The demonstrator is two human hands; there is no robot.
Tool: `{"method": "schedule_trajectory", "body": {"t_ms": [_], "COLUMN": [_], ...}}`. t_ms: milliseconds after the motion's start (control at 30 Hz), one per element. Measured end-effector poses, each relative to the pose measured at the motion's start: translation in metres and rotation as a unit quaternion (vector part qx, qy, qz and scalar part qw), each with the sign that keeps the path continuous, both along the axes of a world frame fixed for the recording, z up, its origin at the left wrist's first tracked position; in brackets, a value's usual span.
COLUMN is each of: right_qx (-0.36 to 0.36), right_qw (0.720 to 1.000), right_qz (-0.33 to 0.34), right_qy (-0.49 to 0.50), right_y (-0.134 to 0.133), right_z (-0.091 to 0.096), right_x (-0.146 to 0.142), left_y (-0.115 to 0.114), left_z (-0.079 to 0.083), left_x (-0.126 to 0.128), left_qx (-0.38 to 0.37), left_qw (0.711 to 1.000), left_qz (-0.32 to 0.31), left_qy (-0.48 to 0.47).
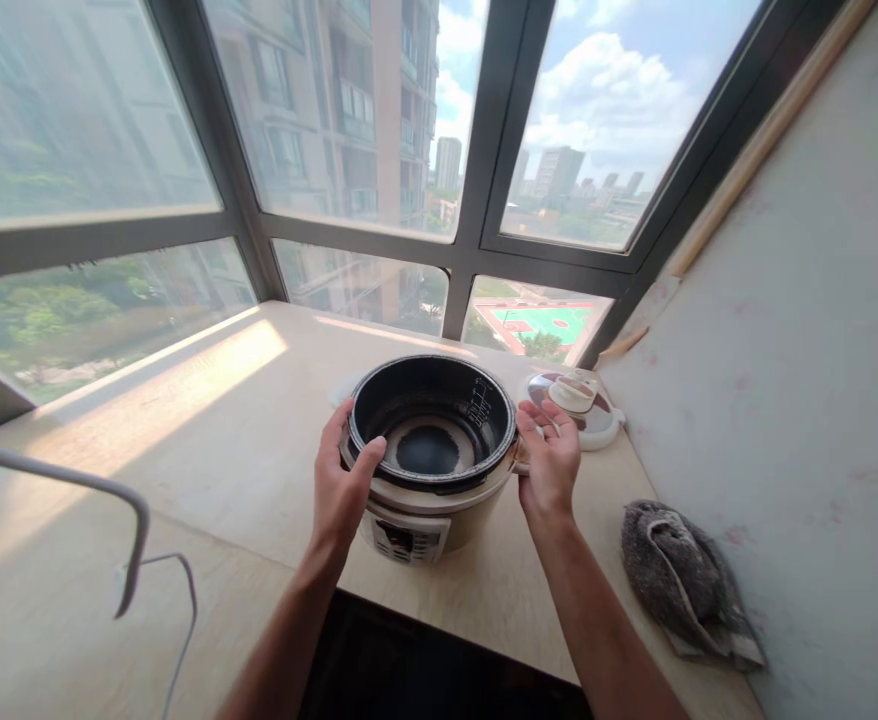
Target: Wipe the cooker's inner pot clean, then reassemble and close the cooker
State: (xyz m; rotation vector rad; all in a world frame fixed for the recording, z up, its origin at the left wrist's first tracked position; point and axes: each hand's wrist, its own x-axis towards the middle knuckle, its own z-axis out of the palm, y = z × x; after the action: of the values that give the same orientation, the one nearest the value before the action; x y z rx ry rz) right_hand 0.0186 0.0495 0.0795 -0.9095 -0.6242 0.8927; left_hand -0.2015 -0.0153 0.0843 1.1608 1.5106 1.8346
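A beige electric pressure cooker (418, 520) stands open near the front edge of a pale counter (206, 440), its dark empty inner cavity (430, 430) facing up and its control panel toward me. My left hand (343, 478) grips the cooker's left side, thumb over the black rim. My right hand (550, 455) is wrapped round the cooker's right side at its handle. The cooker's lid (581, 408) lies on the counter behind my right hand, against the wall.
A grey folded cloth (683, 582) lies on the counter at the right by the white wall (821, 380). A white cable (131, 540) loops at the left. Large windows (356, 130) close off the back. A dark opening (409, 670) sits below the counter edge.
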Motion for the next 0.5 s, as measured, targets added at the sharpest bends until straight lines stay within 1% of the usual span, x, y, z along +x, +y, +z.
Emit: {"method": "schedule_trajectory", "body": {"t_ms": [133,267,367,433,500], "right_qx": [-0.003,0.002,0.01,0.011,0.0], "right_qw": [1.0,0.999,0.996,0.989,0.982], "right_qz": [0.004,0.026,0.078,0.121,0.152], "right_qy": [0.004,-0.018,-0.051,-0.081,-0.115], "right_y": [0.0,0.002,0.006,0.011,0.02], "right_z": [-0.007,-0.009,-0.008,-0.008,-0.011], "right_x": [0.021,0.032,0.042,0.056,0.076], "left_y": [-0.007,-0.011,-0.011,-0.009,0.0], "left_z": [-0.002,-0.004,-0.005,-0.004,-0.001], "left_x": [0.023,0.035,0.032,0.022,0.007], "left_qx": [-0.005,-0.006,-0.011,-0.031,-0.049], "left_qw": [1.0,1.0,1.0,0.999,0.998], "left_qz": [0.008,0.014,0.001,-0.003,0.017], "left_qy": [0.013,0.027,0.025,0.025,0.045]}}
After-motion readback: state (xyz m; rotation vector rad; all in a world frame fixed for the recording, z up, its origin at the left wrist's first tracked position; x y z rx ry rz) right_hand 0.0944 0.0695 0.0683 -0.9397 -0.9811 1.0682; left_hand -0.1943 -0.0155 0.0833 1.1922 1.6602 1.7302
